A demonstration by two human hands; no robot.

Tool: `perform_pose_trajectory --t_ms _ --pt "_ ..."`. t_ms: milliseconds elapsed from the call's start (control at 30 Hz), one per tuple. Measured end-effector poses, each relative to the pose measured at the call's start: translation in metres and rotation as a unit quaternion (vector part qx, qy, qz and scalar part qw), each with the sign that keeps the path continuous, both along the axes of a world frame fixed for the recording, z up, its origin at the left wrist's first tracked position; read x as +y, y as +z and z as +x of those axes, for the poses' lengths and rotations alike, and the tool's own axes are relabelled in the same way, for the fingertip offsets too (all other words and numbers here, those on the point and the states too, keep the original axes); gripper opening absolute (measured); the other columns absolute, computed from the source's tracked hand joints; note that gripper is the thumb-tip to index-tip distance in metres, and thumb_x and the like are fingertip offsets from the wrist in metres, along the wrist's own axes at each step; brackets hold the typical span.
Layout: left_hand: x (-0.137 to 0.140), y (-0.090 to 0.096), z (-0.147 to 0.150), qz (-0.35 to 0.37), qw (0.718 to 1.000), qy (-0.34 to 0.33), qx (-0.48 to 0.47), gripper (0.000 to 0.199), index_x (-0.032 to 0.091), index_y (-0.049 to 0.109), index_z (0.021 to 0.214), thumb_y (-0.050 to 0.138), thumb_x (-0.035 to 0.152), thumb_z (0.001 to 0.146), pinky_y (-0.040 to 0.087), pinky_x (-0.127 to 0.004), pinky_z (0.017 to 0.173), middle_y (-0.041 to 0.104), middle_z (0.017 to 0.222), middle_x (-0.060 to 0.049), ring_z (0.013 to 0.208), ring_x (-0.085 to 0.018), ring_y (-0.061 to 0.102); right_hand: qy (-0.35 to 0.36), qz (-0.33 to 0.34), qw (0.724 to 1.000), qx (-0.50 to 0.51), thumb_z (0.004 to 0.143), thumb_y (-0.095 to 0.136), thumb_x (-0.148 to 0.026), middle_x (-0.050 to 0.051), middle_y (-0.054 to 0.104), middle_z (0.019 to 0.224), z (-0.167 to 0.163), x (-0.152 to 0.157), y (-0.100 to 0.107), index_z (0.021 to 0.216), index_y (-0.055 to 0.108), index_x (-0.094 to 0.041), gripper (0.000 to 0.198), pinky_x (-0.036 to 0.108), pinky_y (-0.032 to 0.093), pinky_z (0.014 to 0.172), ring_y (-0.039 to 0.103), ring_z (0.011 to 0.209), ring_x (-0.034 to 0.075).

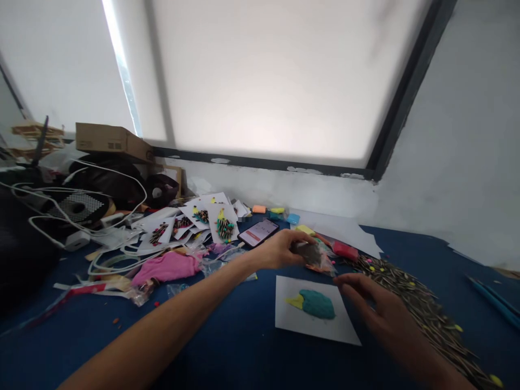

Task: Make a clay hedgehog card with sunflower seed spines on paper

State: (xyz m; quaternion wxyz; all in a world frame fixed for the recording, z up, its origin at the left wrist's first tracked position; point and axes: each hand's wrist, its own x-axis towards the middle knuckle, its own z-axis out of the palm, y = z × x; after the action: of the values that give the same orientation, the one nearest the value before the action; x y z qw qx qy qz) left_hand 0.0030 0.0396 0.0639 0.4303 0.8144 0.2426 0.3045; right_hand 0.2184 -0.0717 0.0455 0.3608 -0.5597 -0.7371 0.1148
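Left grip (280, 250) around a plastic bag (322, 260), just beyond the card (290, 320) with teal shape (319, 304).

From the wearer's head, the single view looks forward and down across the table (227, 330) to the blind (276, 81), with the wall (467, 135) at right. It takes in a wide stretch, and the frame (410, 97) leans outward toward the top. The left hand (286, 249), right hand (376, 303) and card (341, 332) are near, right of centre; the box (109, 140) is farther off, at left.
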Motion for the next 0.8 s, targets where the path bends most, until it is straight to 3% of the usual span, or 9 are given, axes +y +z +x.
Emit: perform_pose_trajectory --t_ms 100,200,300,367,467,567,667,800 --pt "-0.004 -0.001 0.004 0.031 0.999 -0.015 -0.009 0.042 0.015 0.064 0.109 0.066 0.006 0.068 0.048 -0.024 0.077 0.065 0.109 -0.006 0.095 -0.019 0.061 0.029 -0.097 0.988 0.119 0.087 0.048 -0.054 0.007 0.072 0.088 -0.008 0.009 0.010 0.091 0.066 -0.021 0.038 0.032 0.056 0.063 0.070 0.075 0.022" --pt "-0.007 0.000 0.007 0.060 0.998 -0.020 -0.010 0.043 0.017 0.064 0.110 0.069 0.008 0.068 0.048 -0.026 0.081 0.064 0.111 -0.007 0.099 -0.020 0.060 0.061 -0.141 0.976 0.156 0.084 0.050 -0.056 0.006 0.069 0.079 -0.018 0.022 0.020 0.084 0.065 -0.019 0.040 0.032 0.054 0.060 0.068 0.070 0.021" --pt "-0.006 0.003 0.006 0.055 0.998 0.008 -0.009 0.053 0.018 0.060 0.118 0.076 0.024 0.068 0.049 -0.031 0.081 0.062 0.114 -0.010 0.099 -0.023 0.060 0.070 -0.129 0.976 0.162 0.080 0.056 -0.056 0.003 0.066 0.072 -0.027 0.032 0.028 0.078 0.063 -0.019 0.038 0.031 0.053 0.060 0.065 0.067 0.019" --pt "-0.005 0.006 0.004 0.003 0.998 0.034 -0.044 0.060 0.016 0.057 0.122 0.077 0.034 0.069 0.049 -0.032 0.080 0.061 0.115 -0.013 0.097 -0.022 0.061 0.062 -0.110 0.978 0.169 0.080 0.056 -0.056 0.001 0.064 0.066 -0.033 0.036 0.032 0.076 0.062 -0.019 0.037 0.030 0.051 0.059 0.062 0.063 0.017" --pt "-0.006 0.011 0.003 -0.101 0.989 0.066 -0.091 0.051 0.012 0.057 0.120 0.070 0.038 0.078 0.050 -0.028 0.073 0.063 0.109 -0.014 0.086 -0.017 0.063 0.052 -0.080 0.980 0.176 0.081 0.056 -0.056 0.000 0.062 0.063 -0.037 0.038 0.037 0.073 0.061 -0.019 0.038 0.027 0.048 0.056 0.059 0.059 0.015" --pt "-0.008 0.015 0.002 -0.174 0.981 0.012 -0.090 0.041 0.011 0.061 0.110 0.066 0.040 0.081 0.049 -0.024 0.061 0.066 0.090 -0.009 0.069 -0.013 0.062 0.047 -0.057 0.981 0.181 0.079 0.059 -0.057 -0.001 0.059 0.060 -0.038 0.035 0.042 0.070 0.061 -0.020 0.038 0.026 0.046 0.053 0.056 0.056 0.014" --pt "-0.009 0.021 0.003 -0.160 0.980 -0.028 -0.116 0.034 0.011 0.064 0.100 0.068 0.038 0.080 0.046 -0.022 0.058 0.065 0.081 -0.005 0.064 -0.011 0.060 0.033 -0.043 0.981 0.189 0.075 0.064 -0.056 -0.002 0.058 0.057 -0.037 0.034 0.049 0.072 0.061 -0.020 0.036 0.025 0.043 0.049 0.053 0.052 0.013" --pt "-0.003 0.034 0.005 -0.109 0.985 -0.029 -0.134 0.024 0.012 0.063 0.096 0.068 0.028 0.079 0.043 -0.020 0.055 0.063 0.079 -0.003 0.063 -0.010 0.059 0.031 -0.041 0.978 0.202 0.072 0.068 -0.054 -0.003 0.056 0.055 -0.034 0.042 0.062 0.072 0.061 -0.020 0.035 0.023 0.042 0.048 0.050 0.049 0.011"
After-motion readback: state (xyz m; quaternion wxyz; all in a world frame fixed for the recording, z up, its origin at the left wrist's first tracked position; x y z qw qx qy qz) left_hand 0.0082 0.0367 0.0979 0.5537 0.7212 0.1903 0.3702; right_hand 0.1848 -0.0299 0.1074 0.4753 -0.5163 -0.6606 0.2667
